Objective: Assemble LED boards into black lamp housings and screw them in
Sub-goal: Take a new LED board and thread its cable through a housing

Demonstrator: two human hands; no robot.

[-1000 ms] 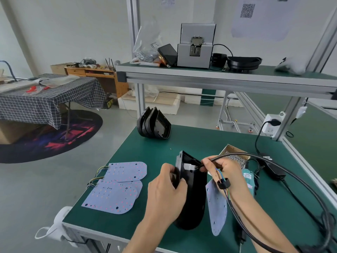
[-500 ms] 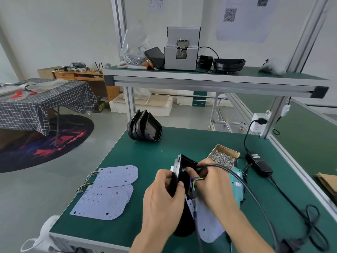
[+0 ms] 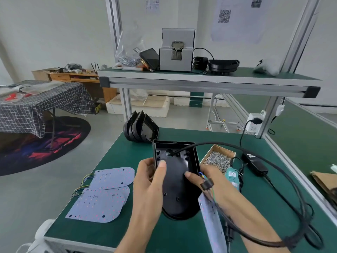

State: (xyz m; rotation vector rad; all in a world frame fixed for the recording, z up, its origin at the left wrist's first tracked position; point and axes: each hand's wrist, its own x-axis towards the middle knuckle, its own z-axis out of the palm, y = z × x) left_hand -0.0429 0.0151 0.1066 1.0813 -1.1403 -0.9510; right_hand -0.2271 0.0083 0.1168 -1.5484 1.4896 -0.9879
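Bare mat (image 3: 116, 156) left of the held housing (image 3: 176, 181); right, screw box (image 3: 218, 158) and cable (image 3: 284, 172) (looping wide) crowd in.

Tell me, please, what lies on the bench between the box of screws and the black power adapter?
In the head view, only the teal electric screwdriver and its coiled cord lie between the box of screws and the power adapter.

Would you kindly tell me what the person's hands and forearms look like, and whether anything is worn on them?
Both the left hand and the right hand are bare: no gloves, rings, watch or wrist strap show. Both forearms are bare to the frame's bottom edge, with no sleeves in view.
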